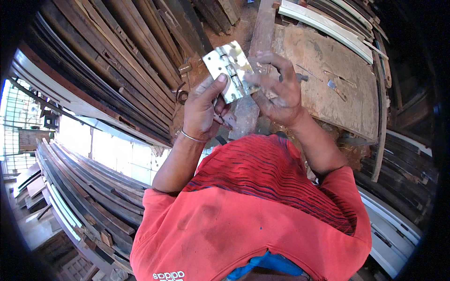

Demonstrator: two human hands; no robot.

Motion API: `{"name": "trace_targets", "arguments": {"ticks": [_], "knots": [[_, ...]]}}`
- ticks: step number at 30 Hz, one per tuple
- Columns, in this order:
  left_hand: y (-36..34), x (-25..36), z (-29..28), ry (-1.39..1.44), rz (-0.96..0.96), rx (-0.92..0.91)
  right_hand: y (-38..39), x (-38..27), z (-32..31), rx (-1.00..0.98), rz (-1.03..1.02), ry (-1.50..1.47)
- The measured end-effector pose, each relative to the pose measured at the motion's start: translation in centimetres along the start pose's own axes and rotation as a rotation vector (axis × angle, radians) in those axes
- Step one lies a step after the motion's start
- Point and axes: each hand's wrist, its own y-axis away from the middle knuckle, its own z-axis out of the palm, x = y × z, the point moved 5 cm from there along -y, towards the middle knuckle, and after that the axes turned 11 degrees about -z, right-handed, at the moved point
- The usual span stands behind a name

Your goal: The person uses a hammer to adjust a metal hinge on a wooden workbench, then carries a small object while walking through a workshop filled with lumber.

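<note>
An open, shiny metal butt hinge [228,65] with screw holes along both leaves is held up at the centre of the head view. My left hand [204,105], with a bracelet at the wrist, grips its lower left side, thumb on the near face and other fingers mostly hidden behind. My right hand [279,93] holds the right side with curled fingers, some blurred over the leaf, the upper one raised clear of it. Past the right hand, a hammer [302,77] and a wooden-handled blade tool [338,92] lie on a worn board [337,117].
Long dark planks [126,61] stand stacked at upper left, with more boards [84,187] at lower left. White strips [323,25] edge the board at upper right, and more timber [393,164] lies at far right. Sawdust and offcuts cover the ground beneath my hands.
</note>
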Motion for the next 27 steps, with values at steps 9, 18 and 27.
{"name": "trace_targets", "arguments": {"ticks": [9, 18, 27], "knots": [[0.1, 0.5, -1.2, -0.216, 0.108, 0.089, 4.7, 3.3, 1.8, 0.307, 1.097, -0.865], [-0.3, 0.1, -1.3, -0.163, 0.047, 0.075, 5.0, 2.3, 3.8, 0.161, 1.271, -0.975], [-0.9, -0.1, -1.9, 0.000, -0.034, -0.050, 4.5, 2.0, 4.7, 0.320, 1.313, -1.254]]}}
